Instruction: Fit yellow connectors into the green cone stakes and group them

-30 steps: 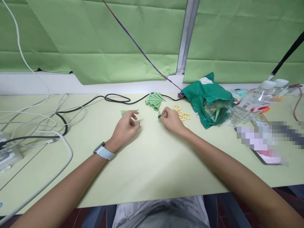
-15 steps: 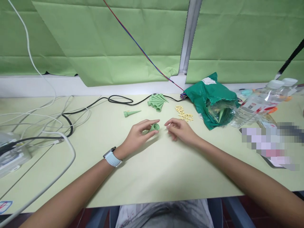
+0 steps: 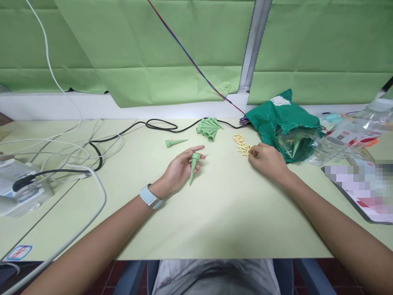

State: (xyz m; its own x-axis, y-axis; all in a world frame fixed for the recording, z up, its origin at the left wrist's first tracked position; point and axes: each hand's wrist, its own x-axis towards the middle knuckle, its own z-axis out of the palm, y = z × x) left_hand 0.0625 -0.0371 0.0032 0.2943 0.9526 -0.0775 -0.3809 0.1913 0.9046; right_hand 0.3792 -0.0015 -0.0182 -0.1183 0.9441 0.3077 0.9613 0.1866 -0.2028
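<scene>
A green plastic watering spike with a wide socket end lies across the fingers of my left hand, its tip pointing down toward me. The thumb and fingers of that hand hold it near the socket. My right hand is at the near right edge of a small pile of pale yellow plastic pieces. Its fingertips are pinched together against the pile; whatever is between them is hidden. Behind my left hand a single green spike lies on its side. Several more green spikes lie fanned together farther back.
A torn green plastic bag with a clear inner bag stands at the back right. Beside it is a clear bottle, and nearer me a phone-like flat device. Cables and a white power block spread over the left side.
My right hand has moved right to the yellow pieces. My left hand has turned the spike from socket facing me to tip pointing down. The view has shifted slightly.
</scene>
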